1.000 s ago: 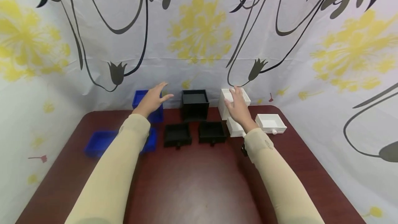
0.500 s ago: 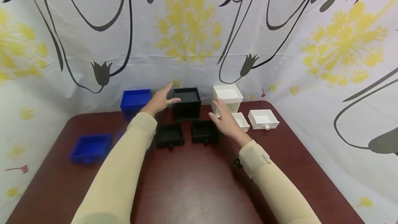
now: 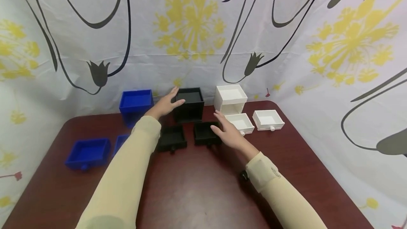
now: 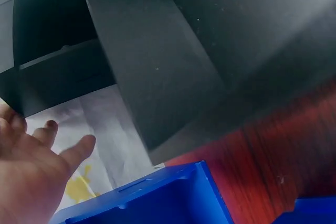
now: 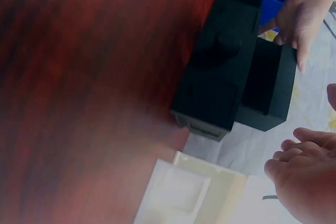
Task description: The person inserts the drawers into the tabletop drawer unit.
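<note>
At the back middle of the table stands a black box (image 3: pixel 189 111) with an open front, seen in the head view. My left hand (image 3: pixel 165 106) is at its left side, thumb and fingers spread, and holds nothing. Two black drawers, a left one (image 3: pixel 173 140) and a right one (image 3: pixel 203 136), lie in front of the box, each with a small knob facing me. My right hand (image 3: pixel 230 135) hovers by the right black drawer with fingers extended, overlapping its edge in this view. In the right wrist view the right hand (image 5: pixel 310 174) has empty fingers.
A blue box (image 3: pixel 136 110) stands back left, with a blue drawer (image 3: pixel 87 154) before it and a second partly behind my left sleeve. Back right stand a white box (image 3: pixel 230 96) and two white drawers, a near one (image 3: pixel 243 124) and a far one (image 3: pixel 268 121). A patterned curtain (image 3: pixel 190 70) borders the table.
My left hand has moved right, from over the blue box to the black box. My right hand has come down and left, from the white box toward the right black drawer.
</note>
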Demonstrator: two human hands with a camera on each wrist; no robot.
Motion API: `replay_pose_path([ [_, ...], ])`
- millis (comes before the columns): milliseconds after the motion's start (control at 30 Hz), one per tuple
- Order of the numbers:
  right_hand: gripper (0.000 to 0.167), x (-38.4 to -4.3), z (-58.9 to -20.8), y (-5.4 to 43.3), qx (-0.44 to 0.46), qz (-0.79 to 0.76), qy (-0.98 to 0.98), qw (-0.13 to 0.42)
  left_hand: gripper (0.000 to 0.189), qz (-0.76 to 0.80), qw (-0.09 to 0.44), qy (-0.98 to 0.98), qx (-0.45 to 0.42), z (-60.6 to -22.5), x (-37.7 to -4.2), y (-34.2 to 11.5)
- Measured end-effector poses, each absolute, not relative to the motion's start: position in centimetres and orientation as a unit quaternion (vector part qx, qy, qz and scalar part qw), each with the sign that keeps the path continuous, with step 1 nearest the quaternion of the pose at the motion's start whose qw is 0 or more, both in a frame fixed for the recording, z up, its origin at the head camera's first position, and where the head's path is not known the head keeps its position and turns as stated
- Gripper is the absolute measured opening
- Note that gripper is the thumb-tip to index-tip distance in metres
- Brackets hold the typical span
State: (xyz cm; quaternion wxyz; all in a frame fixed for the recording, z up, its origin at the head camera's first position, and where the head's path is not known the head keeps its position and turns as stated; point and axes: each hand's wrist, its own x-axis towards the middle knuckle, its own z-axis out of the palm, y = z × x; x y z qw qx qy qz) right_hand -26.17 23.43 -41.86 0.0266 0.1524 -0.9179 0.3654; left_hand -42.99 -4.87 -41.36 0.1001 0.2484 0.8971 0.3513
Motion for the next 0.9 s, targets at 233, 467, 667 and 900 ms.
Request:
replay_pose_path([
  [233,0.054,-24.9,-41.9,22.8,0.122,0.396,-0.909,0.050,0.086,0.340,0.080,0.903,0.251,-41.4,-43.0,-4.9],
  [467,0.025,-23.7,-42.2,22.6,-0.019,0.494,-0.867,0.062,0.090,0.333,0.072,0.910,0.234,-41.6,-43.3,-4.7],
  [667,0.034,-23.8,-43.8,23.3,-0.081,0.604,-0.782,-0.127,0.092,0.326,0.083,0.916,0.221,-41.0,-43.4,-4.7],
  [900,0.045,-23.6,-45.9,23.0,-0.112,0.626,-0.741,-0.216,0.091,0.311,0.087,0.919,0.227,-41.5,-43.4,-4.8],
])
